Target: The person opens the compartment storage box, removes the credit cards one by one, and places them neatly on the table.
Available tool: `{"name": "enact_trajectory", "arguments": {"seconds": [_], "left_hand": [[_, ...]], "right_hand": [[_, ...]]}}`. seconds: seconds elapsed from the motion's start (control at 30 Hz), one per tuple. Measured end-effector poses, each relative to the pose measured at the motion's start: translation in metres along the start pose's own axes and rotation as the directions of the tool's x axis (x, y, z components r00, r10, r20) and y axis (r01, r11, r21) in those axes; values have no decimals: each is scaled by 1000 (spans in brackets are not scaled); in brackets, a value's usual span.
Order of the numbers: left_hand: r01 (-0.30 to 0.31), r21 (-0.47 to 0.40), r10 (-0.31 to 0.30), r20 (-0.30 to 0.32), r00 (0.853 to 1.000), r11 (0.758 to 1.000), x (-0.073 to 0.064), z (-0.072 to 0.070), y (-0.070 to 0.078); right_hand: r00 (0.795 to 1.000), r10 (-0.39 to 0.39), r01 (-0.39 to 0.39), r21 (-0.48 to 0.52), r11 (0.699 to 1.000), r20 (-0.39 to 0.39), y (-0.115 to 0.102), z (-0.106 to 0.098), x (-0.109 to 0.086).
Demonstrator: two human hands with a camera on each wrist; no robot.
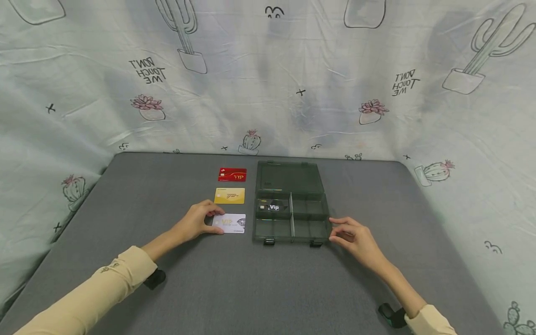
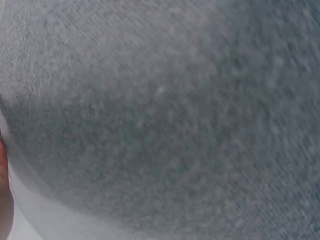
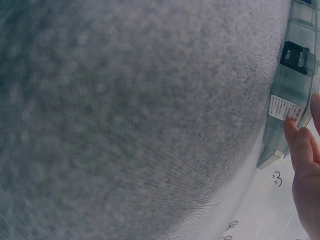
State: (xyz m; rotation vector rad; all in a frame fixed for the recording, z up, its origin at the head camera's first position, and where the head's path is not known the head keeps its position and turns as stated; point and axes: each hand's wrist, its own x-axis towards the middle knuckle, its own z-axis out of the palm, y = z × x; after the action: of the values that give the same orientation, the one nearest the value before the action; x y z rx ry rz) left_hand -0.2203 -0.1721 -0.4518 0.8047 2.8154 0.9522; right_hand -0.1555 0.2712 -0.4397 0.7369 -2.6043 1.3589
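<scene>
In the head view a white VIP card lies on the grey table, nearest of three cards in a column. My left hand pinches it at its left end, thumb at the near edge and fingers at the far edge. A dark translucent compartment box stands to the right, its lid folded back. Inside its far left compartment is a black Vip card. At the box's right wall are the fingertips of my right hand. The left wrist view catches only a sliver of the left hand.
Beyond the white card lie a yellow card and a red VIP card. Two latches line the box's near side. A printed curtain hangs behind the table. The right wrist view shows a white label on the box.
</scene>
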Motion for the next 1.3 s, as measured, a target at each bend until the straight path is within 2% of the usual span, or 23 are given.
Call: {"name": "enact_trajectory", "arguments": {"seconds": [0.27, 0.37, 0.43, 0.6, 0.73, 0.93, 1.3], "left_hand": [[-21, -22, 21, -8, 1000, 1000, -2, -1, -8], [-6, -56, 6, -9, 1000, 998, -4, -1, -12], [31, -104, -31, 1, 1000, 994, -5, -1, -14], [131, -270, -118, 63, 991, 954, -8, -5, -20], [152, -334, -120, 114, 986, 930, -8, -8, -23], [174, -366, -125, 153, 980, 914, -8, -12, -25], [181, -368, -133, 150, 980, 912, -7, -15, -26]], "right_hand": [[1000, -22, 22, -11, 1000, -9, 0, 2, 0], [1000, -22, 21, -9, 1000, -10, 1, 3, 0], [1000, -23, 23, -11, 1000, -9, 2, 3, 1], [1000, -19, 19, -7, 1000, -7, 4, 4, 1], [1000, -16, 16, -6, 1000, -7, 6, 5, 1], [1000, -7, 7, -2, 1000, -7, 5, 4, 1], [1000, 5, -5, -14, 1000, -4, -3, 1, 5]]}}
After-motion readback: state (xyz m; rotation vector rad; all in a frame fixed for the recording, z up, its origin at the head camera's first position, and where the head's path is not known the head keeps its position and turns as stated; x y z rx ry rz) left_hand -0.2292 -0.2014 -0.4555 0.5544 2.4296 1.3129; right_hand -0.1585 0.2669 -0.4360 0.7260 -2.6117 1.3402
